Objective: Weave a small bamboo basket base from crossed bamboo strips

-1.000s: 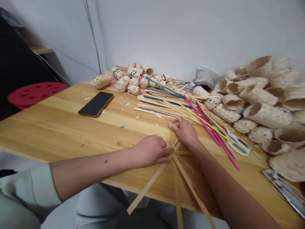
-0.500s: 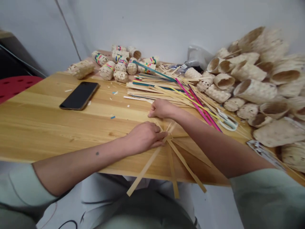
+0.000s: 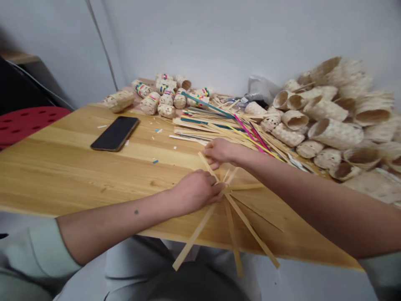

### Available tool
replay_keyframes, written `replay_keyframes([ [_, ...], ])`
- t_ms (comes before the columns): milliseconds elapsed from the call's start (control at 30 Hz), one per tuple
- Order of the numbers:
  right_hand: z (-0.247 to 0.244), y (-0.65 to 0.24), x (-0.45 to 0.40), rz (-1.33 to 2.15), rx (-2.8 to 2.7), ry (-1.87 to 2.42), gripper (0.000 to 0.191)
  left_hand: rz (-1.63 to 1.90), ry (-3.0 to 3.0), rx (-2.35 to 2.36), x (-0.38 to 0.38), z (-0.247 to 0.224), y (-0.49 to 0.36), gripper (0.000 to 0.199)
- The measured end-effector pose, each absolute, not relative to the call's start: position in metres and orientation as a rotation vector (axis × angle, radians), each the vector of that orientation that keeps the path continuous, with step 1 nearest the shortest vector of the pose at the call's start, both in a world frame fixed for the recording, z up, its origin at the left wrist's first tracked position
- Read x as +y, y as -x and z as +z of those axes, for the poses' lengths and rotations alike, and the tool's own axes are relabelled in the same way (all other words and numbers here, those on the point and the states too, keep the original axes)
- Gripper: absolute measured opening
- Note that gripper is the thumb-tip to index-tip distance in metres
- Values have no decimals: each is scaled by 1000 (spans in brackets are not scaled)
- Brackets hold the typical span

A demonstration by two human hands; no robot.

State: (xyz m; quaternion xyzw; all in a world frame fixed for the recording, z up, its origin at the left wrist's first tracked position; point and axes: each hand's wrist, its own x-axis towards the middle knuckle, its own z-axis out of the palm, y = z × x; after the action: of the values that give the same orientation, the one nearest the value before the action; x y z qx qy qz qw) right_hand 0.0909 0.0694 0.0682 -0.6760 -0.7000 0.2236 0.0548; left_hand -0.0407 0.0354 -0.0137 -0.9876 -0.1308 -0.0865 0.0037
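Several pale bamboo strips (image 3: 252, 231) cross at one point near the table's front edge and fan outward, some reaching past the edge. My left hand (image 3: 200, 192) pinches them at the left of the crossing, thumb and fingers pressed together. Just beyond it, my right hand (image 3: 218, 151) is beside the far end of a strip that points up and left. Its fingers are curled, and whether they grip anything is too small to tell.
Loose bamboo strips (image 3: 194, 130), some coloured, lie behind my hands. A black phone (image 3: 115, 133) rests at the left. Woven tubes (image 3: 336, 130) are piled at the right, with small woven pieces (image 3: 166, 110) at the back and a red perforated stool (image 3: 31, 122) at far left.
The view has shifted, so most things sit lower in it. My right hand's fingers have loosened a little, and the strip end beside them now shows. My left hand stays at the crossing.
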Motion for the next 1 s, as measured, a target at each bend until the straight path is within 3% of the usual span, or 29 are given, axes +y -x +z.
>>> replay_keyframes([
  [100,63,-97,69,865,-2208,2001,31,-300,3087,-419,35,-15,39,31],
  [200,58,-103,72,937,-2313,1929,23,-318,3084,-404,36,-16,39,32],
  [567,35,-122,76,685,-2433,1767,18,-229,3090,-397,38,-13,41,35],
  [1000,27,-124,84,655,-2404,1745,23,-178,3121,-382,38,-10,43,37],
])
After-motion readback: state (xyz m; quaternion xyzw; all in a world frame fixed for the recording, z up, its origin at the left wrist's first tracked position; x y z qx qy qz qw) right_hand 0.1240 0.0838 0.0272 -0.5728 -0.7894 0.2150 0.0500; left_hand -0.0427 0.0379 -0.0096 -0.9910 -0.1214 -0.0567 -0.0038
